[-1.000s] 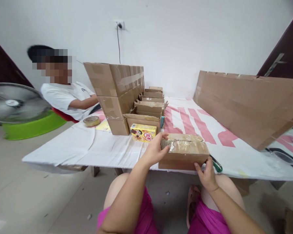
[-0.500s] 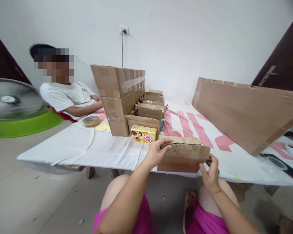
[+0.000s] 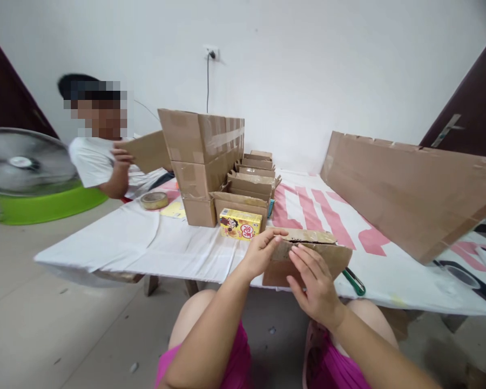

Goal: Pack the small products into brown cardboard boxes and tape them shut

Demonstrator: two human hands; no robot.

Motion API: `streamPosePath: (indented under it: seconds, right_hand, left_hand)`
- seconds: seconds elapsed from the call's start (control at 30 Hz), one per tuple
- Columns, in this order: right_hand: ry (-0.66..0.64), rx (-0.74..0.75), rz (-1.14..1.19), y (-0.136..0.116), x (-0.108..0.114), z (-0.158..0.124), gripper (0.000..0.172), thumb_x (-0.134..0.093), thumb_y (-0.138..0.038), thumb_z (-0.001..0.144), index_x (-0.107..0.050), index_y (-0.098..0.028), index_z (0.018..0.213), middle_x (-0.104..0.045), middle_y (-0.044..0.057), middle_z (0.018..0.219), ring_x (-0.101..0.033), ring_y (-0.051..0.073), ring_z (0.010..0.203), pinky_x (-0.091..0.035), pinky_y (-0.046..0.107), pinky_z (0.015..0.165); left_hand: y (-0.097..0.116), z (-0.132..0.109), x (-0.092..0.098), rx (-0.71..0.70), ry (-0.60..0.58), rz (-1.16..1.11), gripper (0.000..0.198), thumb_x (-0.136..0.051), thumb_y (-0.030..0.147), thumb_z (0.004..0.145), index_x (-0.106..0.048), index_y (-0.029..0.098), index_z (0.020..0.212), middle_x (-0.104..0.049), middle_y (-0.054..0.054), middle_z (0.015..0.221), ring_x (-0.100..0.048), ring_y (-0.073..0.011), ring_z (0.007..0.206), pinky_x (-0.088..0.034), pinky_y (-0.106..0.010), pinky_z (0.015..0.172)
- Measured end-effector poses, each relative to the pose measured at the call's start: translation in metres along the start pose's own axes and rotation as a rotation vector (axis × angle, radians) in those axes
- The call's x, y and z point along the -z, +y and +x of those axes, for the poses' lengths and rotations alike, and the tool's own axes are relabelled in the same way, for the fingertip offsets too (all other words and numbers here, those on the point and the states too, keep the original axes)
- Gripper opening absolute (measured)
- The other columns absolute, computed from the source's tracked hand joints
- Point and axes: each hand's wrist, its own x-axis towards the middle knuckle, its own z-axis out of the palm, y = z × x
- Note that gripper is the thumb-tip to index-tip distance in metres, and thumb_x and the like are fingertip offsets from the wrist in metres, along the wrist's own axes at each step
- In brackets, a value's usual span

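Observation:
A small brown cardboard box (image 3: 337, 258) stands at the table's near edge, with a narrow gap along its top. My left hand (image 3: 262, 254) grips its top left corner, thumb and fingers at the upper edge. My right hand (image 3: 316, 286) is open, its stretched fingers resting against the front panel close to the top edge. Just right of the box lies a green-handled cutter (image 3: 354, 282). Beyond my left hand sits a yellow snack box (image 3: 241, 224) with a cartoon figure, in front of a row of open cardboard boxes (image 3: 247, 186).
Stacked taped cartons (image 3: 202, 156) rise left of centre. A tape roll (image 3: 154, 200) lies left of them. Across the table, a person (image 3: 91, 162) holds a cardboard piece (image 3: 148, 151). On the right stand a large cardboard panel (image 3: 405, 189) and a black tape dispenser (image 3: 470, 281).
My right hand has moved left from the box's right end to its front, uncovering the cutter. My left hand stays at the corner. The other person has raised a cardboard piece.

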Motion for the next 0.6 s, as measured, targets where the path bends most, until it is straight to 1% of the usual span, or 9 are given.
streamPosePath:
  seconds: [0.1,0.23,0.33,0.43,0.5,0.6]
  right_hand:
    - [-0.047,-0.017,-0.078,-0.007,-0.014,0.002,0.062,-0.052,-0.022,0.086,-0.031,-0.013,0.144,-0.046,0.014,0.14,-0.036,0.029,0.134,-0.04,0.05,0.104]
    - [-0.062,-0.03,-0.144,-0.008,-0.017,0.003,0.063,-0.051,-0.024,0.087,-0.028,-0.014,0.145,-0.045,0.013,0.141,-0.035,0.029,0.134,-0.038,0.049,0.106]
    - [-0.054,-0.029,-0.183,-0.006,-0.016,0.006,0.062,-0.052,-0.024,0.087,-0.031,-0.014,0.144,-0.049,0.013,0.138,-0.038,0.028,0.132,-0.036,0.048,0.107]
    - [-0.041,-0.042,-0.208,-0.006,-0.016,0.011,0.057,-0.053,-0.022,0.086,-0.037,-0.014,0.14,-0.055,0.012,0.132,-0.044,0.026,0.126,-0.035,0.047,0.107]
    - [-0.036,-0.046,-0.213,-0.006,-0.015,0.014,0.054,-0.052,-0.019,0.085,-0.041,-0.014,0.137,-0.057,0.012,0.129,-0.047,0.025,0.123,-0.035,0.047,0.107]
    - [-0.06,-0.016,-0.182,-0.002,-0.009,0.016,0.05,-0.052,-0.018,0.085,-0.044,-0.016,0.134,-0.057,0.011,0.128,-0.048,0.025,0.121,-0.034,0.046,0.107]
  left_hand:
    - [0.0,0.001,0.003,-0.001,0.015,-0.023,0.028,-0.051,0.037,0.085,-0.063,0.017,0.098,-0.066,-0.005,0.098,-0.058,-0.0181,0.093,-0.043,-0.029,0.085]
    - [-0.001,0.001,0.002,0.006,0.047,-0.082,0.024,-0.052,0.039,0.084,-0.06,0.017,0.091,-0.062,-0.002,0.085,-0.055,-0.0147,0.08,-0.043,-0.026,0.077]
    - [-0.001,0.001,-0.003,0.041,0.039,-0.135,0.024,-0.055,0.04,0.082,-0.057,0.017,0.087,-0.058,0.0,0.078,-0.052,-0.0126,0.071,-0.042,-0.024,0.069]
    - [-0.001,0.001,-0.007,0.055,0.044,-0.176,0.026,-0.057,0.042,0.08,-0.055,0.017,0.086,-0.055,0.001,0.074,-0.049,-0.0114,0.066,-0.041,-0.022,0.063]
    - [-0.002,0.001,-0.009,0.038,0.061,-0.194,0.026,-0.058,0.042,0.079,-0.055,0.018,0.086,-0.055,0.001,0.074,-0.05,-0.0115,0.067,-0.041,-0.021,0.063]
    - [-0.005,0.001,-0.009,0.037,0.066,-0.199,0.023,-0.057,0.04,0.08,-0.056,0.018,0.088,-0.056,0.001,0.076,-0.051,-0.0116,0.068,-0.041,-0.022,0.064]
